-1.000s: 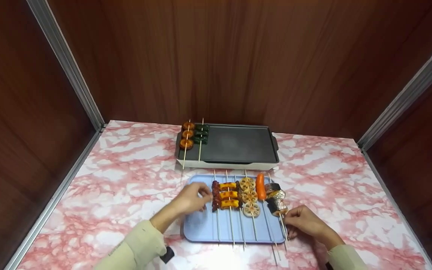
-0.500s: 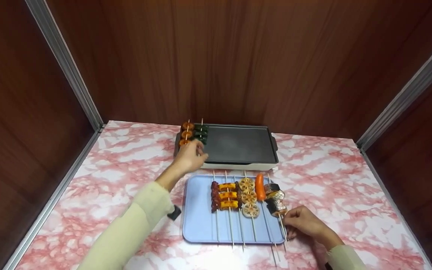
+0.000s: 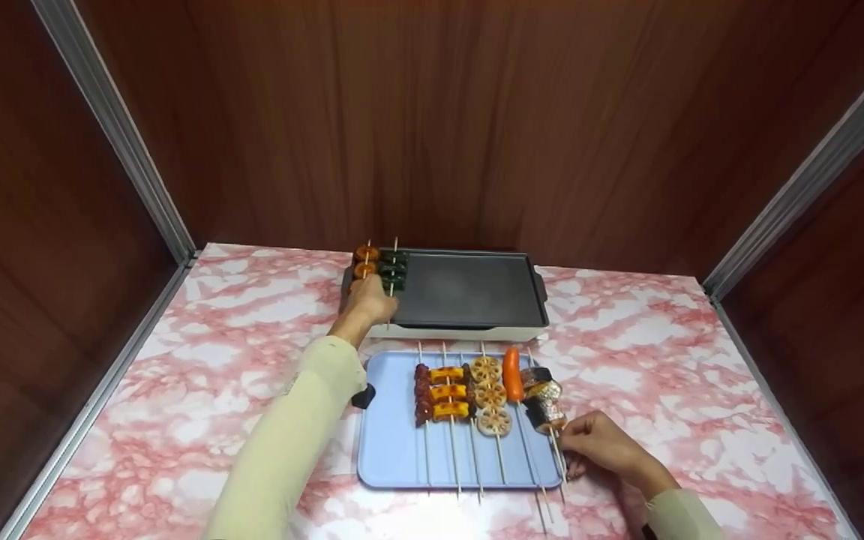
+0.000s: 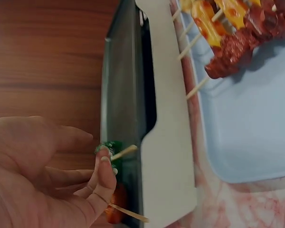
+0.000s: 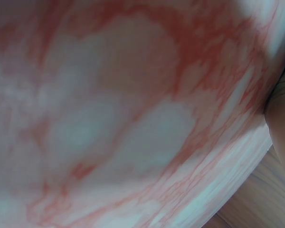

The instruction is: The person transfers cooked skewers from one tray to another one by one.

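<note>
My left hand (image 3: 372,301) reaches over the left end of the griddle (image 3: 469,289), on top of the skewer of orange round slices (image 3: 365,255). Beside it lies a skewer of dark green pieces (image 3: 394,268). In the left wrist view, the fingertips of the left hand (image 4: 71,175) touch or nearly touch the green skewer, with the thumb apart. My right hand (image 3: 604,448) is at the right edge of the light blue tray (image 3: 391,457), fingers bent, by the stick of the foil-and-black-skinned skewer (image 3: 546,401). Its grip is hidden; the right wrist view shows mostly tabletop.
On the tray lie skewers of dark red meat (image 3: 422,394), yellow pieces (image 3: 450,392), lotus root slices (image 3: 490,396) and an orange-red sausage (image 3: 513,375). Several sticks overhang the tray's front edge. The marbled table (image 3: 177,420) meets wooden walls at its back and sides.
My left hand has moved from beside the dark red meat skewer, up and leftward to the griddle's left end. My right hand stays at the tray edge. The head view has shifted slightly.
</note>
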A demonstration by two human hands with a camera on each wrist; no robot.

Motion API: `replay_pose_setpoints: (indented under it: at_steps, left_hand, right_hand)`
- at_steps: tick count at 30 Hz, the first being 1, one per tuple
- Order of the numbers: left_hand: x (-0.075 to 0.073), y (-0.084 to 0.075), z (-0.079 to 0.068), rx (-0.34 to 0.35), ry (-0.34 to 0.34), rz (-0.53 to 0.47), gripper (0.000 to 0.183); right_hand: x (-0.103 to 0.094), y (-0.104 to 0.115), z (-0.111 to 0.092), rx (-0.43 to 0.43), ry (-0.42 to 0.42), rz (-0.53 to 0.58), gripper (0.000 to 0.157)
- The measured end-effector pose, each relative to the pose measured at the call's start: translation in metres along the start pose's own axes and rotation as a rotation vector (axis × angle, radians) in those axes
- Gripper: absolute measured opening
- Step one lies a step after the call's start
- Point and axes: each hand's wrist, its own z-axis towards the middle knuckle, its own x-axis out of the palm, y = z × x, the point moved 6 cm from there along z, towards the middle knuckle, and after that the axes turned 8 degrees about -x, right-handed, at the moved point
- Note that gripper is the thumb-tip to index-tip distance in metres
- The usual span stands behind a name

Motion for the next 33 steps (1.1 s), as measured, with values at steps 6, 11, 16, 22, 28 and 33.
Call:
replay_pose_setpoints:
  at_steps: [6,11,16,22,28,33]
  left_hand:
    - [0.003,0.007,0.005,-0.046,-0.021,-0.002,0.029]
    - [0.008,0.005,0.007,-0.057,-0.026,0.008,0.03]
    - [0.012,0.004,0.008,-0.043,-0.023,0.027,0.023]
    - [0.014,0.006,0.01,-0.058,-0.014,-0.006,0.018]
    - [0.016,0.006,0.013,-0.055,-0.022,-0.025,0.004]
    - [0.017,0.002,0.011,-0.011,-0.056,-0.058,0.029]
  right_hand:
    - [0.001,0.001,0.001,-0.011,0.011,0.006,0.019]
    - [0.0,0.002,0.001,-0.005,0.001,-0.005,0.018]
    - [0.001,0.002,0.001,-0.007,-0.009,-0.016,0.018]
    - [0.001,0.001,0.001,-0.004,-0.016,-0.004,0.019]
    - [0.001,0.0,0.001,-0.006,-0.017,0.017,0.02]
    - [0.0,-0.001,-0.001,-0.004,-0.026,0.014,0.019]
